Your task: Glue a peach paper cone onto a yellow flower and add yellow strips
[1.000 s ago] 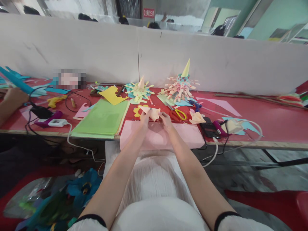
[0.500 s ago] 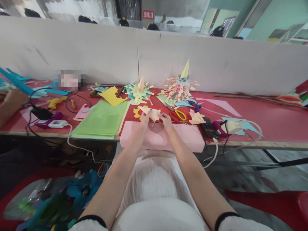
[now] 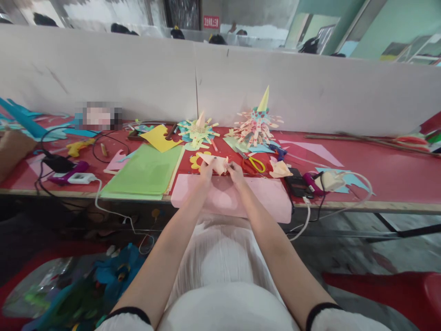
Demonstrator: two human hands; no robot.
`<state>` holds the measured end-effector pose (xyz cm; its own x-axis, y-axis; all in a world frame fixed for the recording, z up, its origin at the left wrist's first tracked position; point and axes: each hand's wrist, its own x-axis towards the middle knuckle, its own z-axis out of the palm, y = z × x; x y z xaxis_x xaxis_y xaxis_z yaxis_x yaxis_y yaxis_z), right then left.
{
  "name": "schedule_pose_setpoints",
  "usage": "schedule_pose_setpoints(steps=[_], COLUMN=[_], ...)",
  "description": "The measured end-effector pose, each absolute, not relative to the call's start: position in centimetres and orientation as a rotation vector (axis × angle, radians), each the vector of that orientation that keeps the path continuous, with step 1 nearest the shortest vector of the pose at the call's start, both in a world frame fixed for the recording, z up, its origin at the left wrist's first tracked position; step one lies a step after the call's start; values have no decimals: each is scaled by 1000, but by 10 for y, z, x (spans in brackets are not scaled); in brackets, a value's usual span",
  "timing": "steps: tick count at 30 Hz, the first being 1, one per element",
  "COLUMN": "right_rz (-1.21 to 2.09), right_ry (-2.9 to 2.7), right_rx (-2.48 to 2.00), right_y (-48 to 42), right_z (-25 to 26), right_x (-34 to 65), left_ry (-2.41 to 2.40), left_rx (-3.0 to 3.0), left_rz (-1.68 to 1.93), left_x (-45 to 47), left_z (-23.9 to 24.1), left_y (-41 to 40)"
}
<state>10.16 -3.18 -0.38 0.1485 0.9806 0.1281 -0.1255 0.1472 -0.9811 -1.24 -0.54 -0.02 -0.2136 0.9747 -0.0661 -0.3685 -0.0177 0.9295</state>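
My left hand (image 3: pixel 206 171) and my right hand (image 3: pixel 235 173) both pinch a small cream paper piece (image 3: pixel 216 163) above a pink paper sheet (image 3: pixel 268 197) that overhangs the front edge of the red table (image 3: pixel 379 165). The fingers of both hands are closed on the paper piece. A yellow paper flower (image 3: pixel 197 160) lies just left of it. Scissors with yellow handles (image 3: pixel 255 163) lie just to the right of my right hand.
A stack of green sheets (image 3: pixel 146 172) lies to the left. Two spiky paper models (image 3: pixel 198 130) (image 3: pixel 257 124) stand by the white partition. Glue guns (image 3: pixel 70 174) (image 3: pixel 324 180), cables and a phone (image 3: pixel 296 182) sit on the table. Another person's arm (image 3: pixel 12 147) is far left.
My hands and the cream piece stay in nearly the same place. The view has shifted slightly, and the other person's arm at far left has drawn back a little.
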Motion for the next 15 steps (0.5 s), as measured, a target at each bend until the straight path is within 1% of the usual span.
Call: schedule_pose_setpoints(steps=[8,15], right_rz=[1127,1104], right_ry=[-1031,-1020], right_rx=[-1010,-996], right_y=[-35,-38], right_z=[3,7], right_x=[100,100], left_ry=[1067,1082], left_rx=[767,733], left_rz=[1511,1521], left_x=[-13,-14], left_z=[2,2], left_y=[-14,-9])
